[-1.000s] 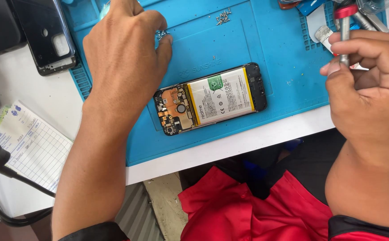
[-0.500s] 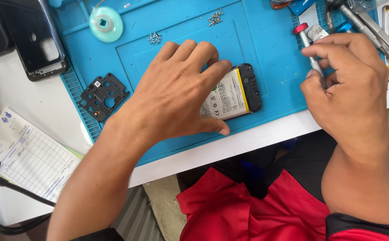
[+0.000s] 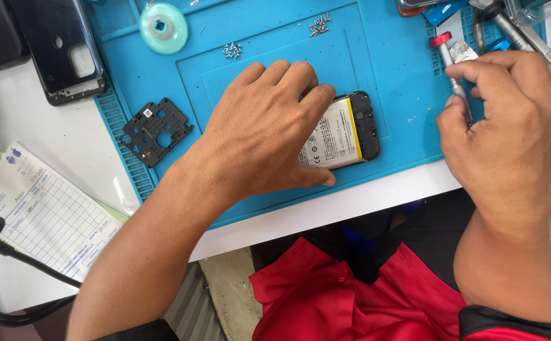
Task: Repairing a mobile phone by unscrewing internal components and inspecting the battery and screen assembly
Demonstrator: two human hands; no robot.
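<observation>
An opened phone [image 3: 345, 132] with its battery exposed lies on the blue work mat [image 3: 389, 69]. My left hand [image 3: 266, 129] lies flat over the phone's left half, fingers spread, pressing on it. My right hand [image 3: 506, 120] rests at the mat's right edge, holding a thin screwdriver [image 3: 449, 63] with a red cap upright between thumb and fingers. A black plastic inner cover plate [image 3: 155, 129] lies on the mat left of my left arm.
Two small heaps of screws [image 3: 232, 49] [image 3: 319, 24] and a teal tape roll [image 3: 163, 26] lie on the mat's far part. A dark phone back cover [image 3: 60, 50] sits at upper left, a gridded paper form [image 3: 41, 211] on the white table, tools [image 3: 515, 25] at upper right.
My left hand came down from the mat's far side onto the phone and has settled there. The black plate now lies on the mat. My right hand with the screwdriver shifted slightly.
</observation>
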